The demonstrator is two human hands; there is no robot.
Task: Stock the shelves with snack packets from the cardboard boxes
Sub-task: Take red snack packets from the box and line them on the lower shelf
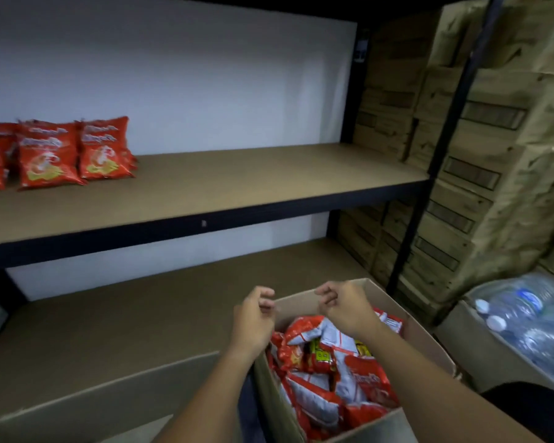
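Both hands raised over the open cardboard box (349, 407), fingers loosely curled, nothing visibly held: left hand (253, 318) just above the box's left wall, right hand (343, 306) over its far edge. Whether the fingertips brush the far rim of the box, impossible to tell.

Box packed with red and white snack packets (330, 369), lying jumbled. Three more red packets (58, 153) standing upright at the left end of the upper shelf (253, 183), most of that board bare; lower shelf (141, 314) behind the box.

Likely step: between loads, reaching back into the box for another packet. Next move probably calls for lowering both hands into the heap, gripping a packet by its body or top seam, then lifting it to the upper shelf beside the standing row.

Hard to make out: print on the packets blurred; leftmost packet cut by the frame edge; box depth hidden under the heap. Stacked cartons (480, 161) and a pack of water bottles (531, 321) at right, soft with blur.
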